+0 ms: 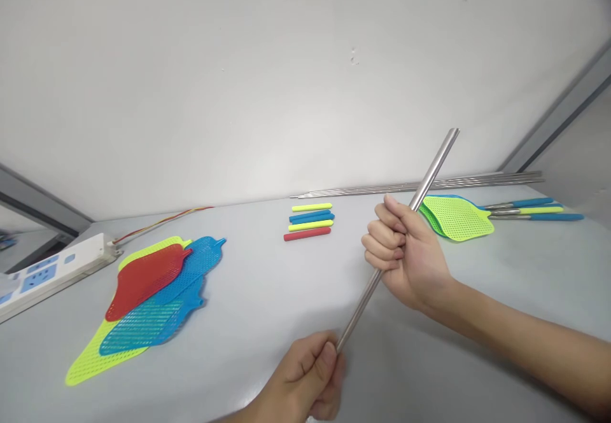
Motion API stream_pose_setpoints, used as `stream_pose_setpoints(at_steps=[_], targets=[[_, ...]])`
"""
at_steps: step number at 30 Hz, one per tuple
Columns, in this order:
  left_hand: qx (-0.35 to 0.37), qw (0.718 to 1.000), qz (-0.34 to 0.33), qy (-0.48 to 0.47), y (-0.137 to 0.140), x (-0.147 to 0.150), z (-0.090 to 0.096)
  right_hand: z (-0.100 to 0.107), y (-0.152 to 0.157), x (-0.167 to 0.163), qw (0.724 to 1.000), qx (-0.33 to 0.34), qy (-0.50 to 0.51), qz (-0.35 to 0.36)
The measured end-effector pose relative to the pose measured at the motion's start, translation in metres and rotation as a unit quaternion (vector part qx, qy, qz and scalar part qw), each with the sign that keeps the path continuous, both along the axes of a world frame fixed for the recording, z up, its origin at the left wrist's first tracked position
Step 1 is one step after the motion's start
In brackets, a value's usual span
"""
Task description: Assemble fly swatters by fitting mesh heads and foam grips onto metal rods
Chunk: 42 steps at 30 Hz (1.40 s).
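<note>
My right hand (pixel 410 251) is wrapped in a fist around the middle of a shiny metal tube (pixel 434 168). The tube slants from lower left to upper right above the table, its upper end looking open and cut at an angle. Lower down, my left hand (pixel 308 375) pinches the tube near its bottom end, which those fingers hide. Behind my right hand, finished-looking fly swatters (pixel 461 218) with green and blue heads lie with their blue and yellow handles (pixel 548 217) pointing right.
Loose red, blue and yellow swatter heads (pixel 147 277) overlap on the left of the grey table (pixel 248 334). Several coloured handle grips (pixel 308 238) lie mid-table. Thin metal rods (pixel 363 190) run along the wall. A white power strip (pixel 62 273) with a cable sits far left.
</note>
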<state>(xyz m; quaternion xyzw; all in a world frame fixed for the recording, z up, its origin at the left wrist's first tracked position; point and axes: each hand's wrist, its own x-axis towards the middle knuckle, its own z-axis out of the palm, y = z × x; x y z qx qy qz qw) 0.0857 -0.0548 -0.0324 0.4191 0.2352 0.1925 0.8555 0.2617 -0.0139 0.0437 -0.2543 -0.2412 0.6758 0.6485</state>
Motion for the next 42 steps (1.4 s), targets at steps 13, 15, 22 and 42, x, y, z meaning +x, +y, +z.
stream_pose_setpoints(at_steps=[13,15,22,42], targets=[[-0.007,1.000,-0.003,0.016,0.000,0.003,0.007,-0.003,-0.002,-0.001,1.000,-0.015,0.018,0.011],[-0.009,1.000,-0.001,0.018,0.000,0.002,0.007,-0.003,-0.002,-0.001,1.000,-0.012,0.017,0.009],[-0.020,1.000,0.010,0.009,0.000,0.002,0.007,-0.003,-0.003,-0.001,1.000,0.001,0.021,0.012],[-0.042,0.999,0.008,-0.023,0.000,0.002,0.008,-0.011,-0.008,-0.010,0.998,-0.004,0.045,0.033]])
